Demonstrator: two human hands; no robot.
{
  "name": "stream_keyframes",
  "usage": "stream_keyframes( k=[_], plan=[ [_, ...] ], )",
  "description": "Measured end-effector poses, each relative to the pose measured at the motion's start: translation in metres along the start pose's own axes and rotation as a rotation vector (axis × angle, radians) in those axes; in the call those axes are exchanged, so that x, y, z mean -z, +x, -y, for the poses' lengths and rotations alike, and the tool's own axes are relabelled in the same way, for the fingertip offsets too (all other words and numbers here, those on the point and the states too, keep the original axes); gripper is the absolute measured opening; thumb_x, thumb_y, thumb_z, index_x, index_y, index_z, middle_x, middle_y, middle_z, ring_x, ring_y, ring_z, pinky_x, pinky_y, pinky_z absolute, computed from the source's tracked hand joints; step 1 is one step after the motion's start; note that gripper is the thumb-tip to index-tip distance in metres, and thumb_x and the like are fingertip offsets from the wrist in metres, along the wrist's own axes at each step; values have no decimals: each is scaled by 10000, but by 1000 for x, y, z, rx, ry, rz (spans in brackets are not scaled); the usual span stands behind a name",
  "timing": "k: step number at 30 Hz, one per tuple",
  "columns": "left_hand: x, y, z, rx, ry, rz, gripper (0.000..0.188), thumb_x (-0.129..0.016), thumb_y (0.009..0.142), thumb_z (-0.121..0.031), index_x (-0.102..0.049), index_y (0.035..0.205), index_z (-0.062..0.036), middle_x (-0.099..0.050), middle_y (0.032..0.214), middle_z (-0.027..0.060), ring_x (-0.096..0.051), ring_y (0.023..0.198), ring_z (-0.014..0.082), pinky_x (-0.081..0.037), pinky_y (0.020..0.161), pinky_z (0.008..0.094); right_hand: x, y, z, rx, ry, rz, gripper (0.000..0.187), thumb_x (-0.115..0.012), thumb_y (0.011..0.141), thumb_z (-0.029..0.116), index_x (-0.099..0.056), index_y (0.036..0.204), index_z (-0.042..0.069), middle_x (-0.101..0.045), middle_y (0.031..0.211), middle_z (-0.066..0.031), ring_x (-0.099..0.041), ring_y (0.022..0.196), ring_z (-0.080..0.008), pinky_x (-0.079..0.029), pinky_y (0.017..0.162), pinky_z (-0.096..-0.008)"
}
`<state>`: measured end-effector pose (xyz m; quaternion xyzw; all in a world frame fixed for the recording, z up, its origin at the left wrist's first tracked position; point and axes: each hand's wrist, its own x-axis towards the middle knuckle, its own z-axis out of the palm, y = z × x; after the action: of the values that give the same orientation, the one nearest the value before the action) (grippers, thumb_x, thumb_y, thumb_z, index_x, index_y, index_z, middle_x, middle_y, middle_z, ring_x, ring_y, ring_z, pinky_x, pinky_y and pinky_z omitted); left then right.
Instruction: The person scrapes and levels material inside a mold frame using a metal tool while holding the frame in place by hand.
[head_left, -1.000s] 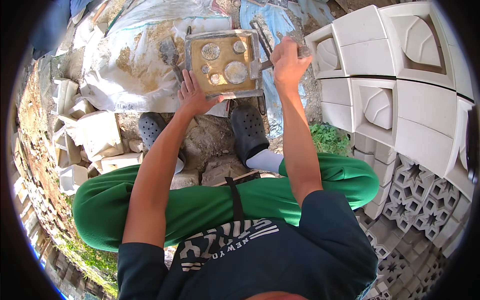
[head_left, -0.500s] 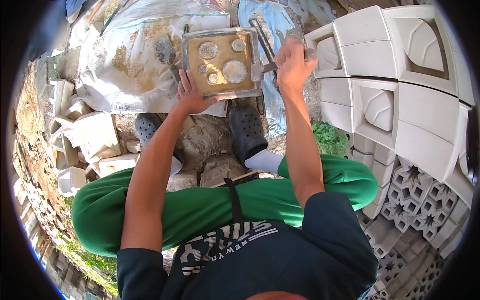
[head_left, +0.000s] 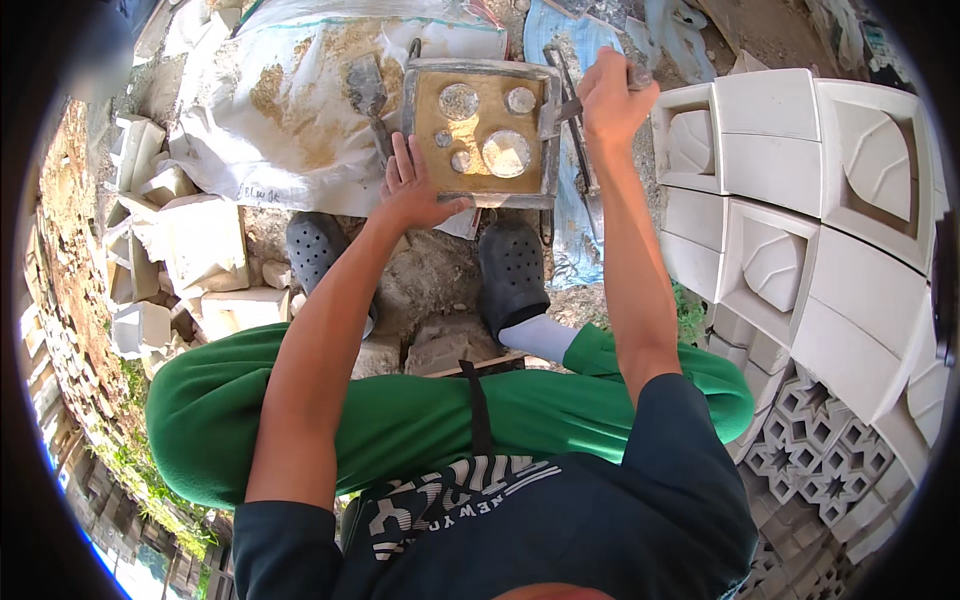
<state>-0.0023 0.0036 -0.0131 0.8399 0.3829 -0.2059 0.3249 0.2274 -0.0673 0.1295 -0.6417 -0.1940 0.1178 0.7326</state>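
A square grey mould frame (head_left: 407, 125) lies in front of me, filled with brown sandy material (head_left: 465, 185). Several round pale discs of different sizes, among them a large disc (head_left: 506, 153), show in its surface. At the near left corner, my left hand (head_left: 408, 190) rests against the frame, fingers stretched along the left side and thumb by the near edge. My right hand (head_left: 615, 100) is closed round a hand tool (head_left: 638, 77) with a rounded handle. Its grey, blocky end meets the frame's right rim; the tool's exact kind is unclear.
A trowel (head_left: 367, 88) lies left of the frame on a white sack sheet (head_left: 240, 130). Dark bars (head_left: 572, 120) lie to its right, over a blue sheet (head_left: 572, 262). Stacked pale blocks (head_left: 770, 130) stand on the right; broken blocks (head_left: 205, 250) lie on the left.
The view has shifted, so the frame appears farther right. My right hand and the tool have moved farther from me along the frame's right rim. My left hand stays at the near left corner.
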Motion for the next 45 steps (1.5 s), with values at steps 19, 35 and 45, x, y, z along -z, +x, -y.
stream_keyframes(
  k=[19,35,45],
  plan=[
    [14,-9,-10,26,-32,37,1335,-730,702,-615,204,1480,-63,239,1546,202,49,1434,474,-179,1075,667,-27,48,-14,20,74,92,379,-540,847,61,-348,523,103,-330,473,10,-298,404,-92,-190,402,-280],
    [12,-9,-8,23,-47,14,1336,-700,688,-677,158,1490,-40,201,1548,232,9,1421,510,-188,1099,604,-39,46,7,86,18,449,330,-549,863,115,-403,571,69,-384,539,14,-309,437,-73,-233,408,-260],
    [14,-12,-10,14,-106,-15,1299,-731,702,-587,161,1502,-85,239,1559,150,52,1449,429,-185,1091,643,-23,50,12,178,240,491,410,-490,872,189,-320,521,64,-355,489,-62,-333,364,-147,-279,335,-291]
  ],
)
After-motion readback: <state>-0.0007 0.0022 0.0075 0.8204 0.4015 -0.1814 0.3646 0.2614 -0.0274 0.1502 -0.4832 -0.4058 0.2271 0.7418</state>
